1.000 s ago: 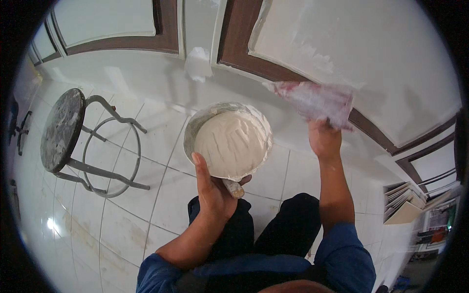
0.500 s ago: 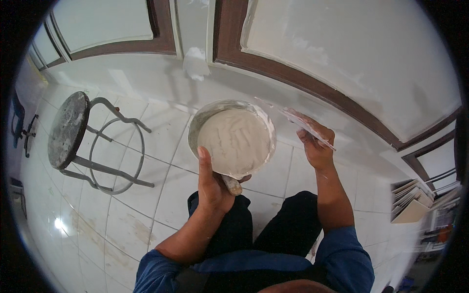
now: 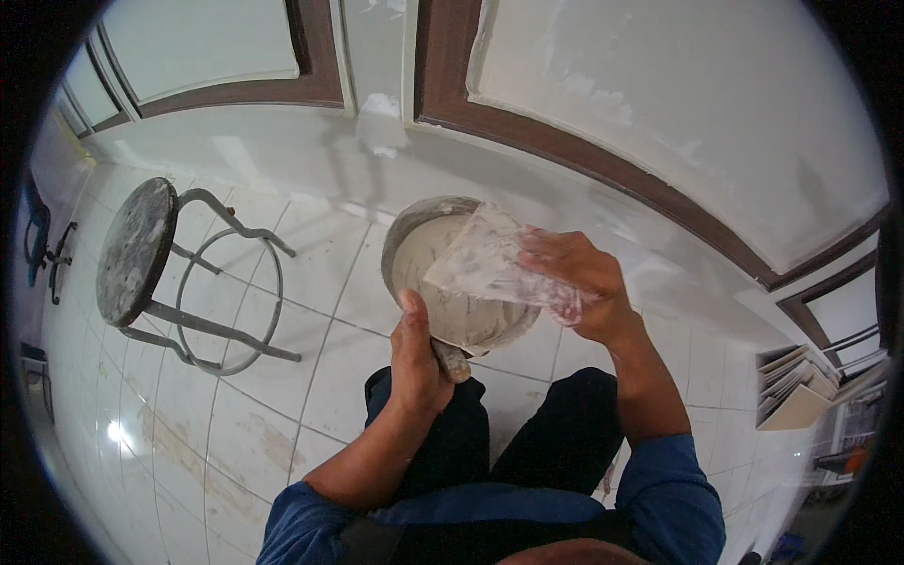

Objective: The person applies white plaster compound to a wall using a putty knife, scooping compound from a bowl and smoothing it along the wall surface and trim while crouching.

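Observation:
My left hand (image 3: 419, 363) supports a round metal pan (image 3: 400, 226), thumb up against its near left rim and the fingers mostly hidden beneath. A short, putty-smeared handle (image 3: 452, 362) sticks out below the pan beside that hand. Pale cream putty (image 3: 424, 259) fills much of the pan, its surface ridged. In my right hand (image 3: 589, 282) is a flat, thin putty spreader (image 3: 485, 254), coated in white smears. The spreader lies tilted over the pan's right half and hides part of the putty. Whether its edge touches the putty, I cannot tell.
A round-seated metal stool (image 3: 137, 250), spattered white, stands on the tiled floor (image 3: 250, 414) to the left. Ahead rises a pale wall with brown-framed panels (image 3: 565, 155) and a white filler patch (image 3: 381, 127). Boards (image 3: 796, 391) lean at the far right.
My right hand has brought the spreader left and over the pan, turning its flat face into view. The pan, with my left hand, has shifted slightly right.

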A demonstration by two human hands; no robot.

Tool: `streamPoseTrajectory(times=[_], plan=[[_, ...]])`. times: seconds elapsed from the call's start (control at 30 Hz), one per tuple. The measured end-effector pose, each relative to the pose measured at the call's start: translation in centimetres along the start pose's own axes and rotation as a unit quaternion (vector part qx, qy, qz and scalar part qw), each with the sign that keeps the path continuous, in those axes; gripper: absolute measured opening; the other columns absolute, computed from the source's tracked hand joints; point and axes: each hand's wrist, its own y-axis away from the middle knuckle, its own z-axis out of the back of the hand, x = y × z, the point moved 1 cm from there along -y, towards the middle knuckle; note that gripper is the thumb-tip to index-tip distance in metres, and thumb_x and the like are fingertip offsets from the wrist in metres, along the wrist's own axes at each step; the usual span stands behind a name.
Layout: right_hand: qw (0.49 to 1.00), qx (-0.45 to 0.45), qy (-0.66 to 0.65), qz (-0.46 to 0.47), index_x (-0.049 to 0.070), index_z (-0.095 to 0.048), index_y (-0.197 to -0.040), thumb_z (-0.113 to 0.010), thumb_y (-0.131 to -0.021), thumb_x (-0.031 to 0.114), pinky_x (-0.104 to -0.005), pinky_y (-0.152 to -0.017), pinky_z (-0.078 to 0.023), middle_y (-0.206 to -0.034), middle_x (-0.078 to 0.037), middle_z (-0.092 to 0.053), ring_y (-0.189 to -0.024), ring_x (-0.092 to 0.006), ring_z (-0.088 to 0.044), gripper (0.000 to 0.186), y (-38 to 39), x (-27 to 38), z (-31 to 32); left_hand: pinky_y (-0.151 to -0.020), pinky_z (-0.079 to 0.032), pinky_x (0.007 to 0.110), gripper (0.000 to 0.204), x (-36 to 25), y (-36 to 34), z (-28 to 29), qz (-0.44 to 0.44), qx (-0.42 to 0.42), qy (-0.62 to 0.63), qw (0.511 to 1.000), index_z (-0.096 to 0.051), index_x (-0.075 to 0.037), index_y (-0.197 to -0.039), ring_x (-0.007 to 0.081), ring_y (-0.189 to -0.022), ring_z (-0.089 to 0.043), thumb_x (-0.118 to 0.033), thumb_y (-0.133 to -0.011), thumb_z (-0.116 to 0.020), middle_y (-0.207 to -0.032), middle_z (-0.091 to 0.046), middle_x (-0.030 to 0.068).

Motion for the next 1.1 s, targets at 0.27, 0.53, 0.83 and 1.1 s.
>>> streamPoseTrajectory(times=[0.27, 0.53, 0.83, 1.1], plan=[[0.997, -0.068, -0.033, 0.006, 0.009, -0.071, -0.115, -0.073, -0.071, 0.013, -0.0374, -0.097, -0.045, -0.117, -0.01, -0.069, -0.116, -0.0297, -0.062, 0.044, -1.1, -0.5, 0.1, -0.072, -0.057, 0.042, 0.087, 0.5, -0.1, 0.4, 0.012, 0.001, -0.04, 0.999, -0.027, -0.011, -0.146, 0.0298, -0.109, -0.061, -0.075, -0.089, -0.039, -0.135, -0.049, 0.0145], [0.996, -0.002, -0.088, -0.019, 0.008, -0.07, -0.114, -0.071, -0.078, 0.006, -0.0375, -0.09, -0.049, -0.114, -0.01, -0.07, -0.103, -0.024, -0.065, 0.036, -1.8, 1.0, -0.4, -0.073, -0.056, 0.043, 0.091, 0.3, -0.1, 0.7, 0.042, -0.011, -0.024, 0.999, -0.028, -0.008, -0.146, 0.0298, -0.108, -0.06, -0.077, -0.087, -0.038, -0.134, -0.049, 0.015], [0.882, -0.361, -0.235, -0.19, -0.002, -0.059, -0.116, -0.073, -0.087, 0.008, -0.0286, -0.085, -0.048, -0.106, -0.006, -0.066, -0.093, -0.0144, -0.061, 0.034, -6.9, -5.2, 3.0, -0.073, -0.054, 0.042, 0.095, -0.8, 0.4, -0.4, 0.046, -0.008, -0.015, 0.999, -0.028, -0.008, -0.146, 0.0299, -0.107, -0.061, -0.08, -0.085, -0.036, -0.134, -0.051, 0.0153], [0.902, -0.346, -0.196, -0.169, -0.005, -0.06, -0.114, -0.074, -0.085, 0.006, -0.0296, -0.089, -0.047, -0.109, -0.008, -0.066, -0.097, -0.0162, -0.061, 0.034, -12.0, -8.3, 2.4, -0.076, -0.054, 0.042, 0.091, -1.2, 0.6, -0.1, 0.053, 0.005, -0.008, 0.999, -0.03, -0.009, -0.145, 0.0282, -0.109, -0.061, -0.079, -0.086, -0.036, -0.134, -0.052, 0.0144]])
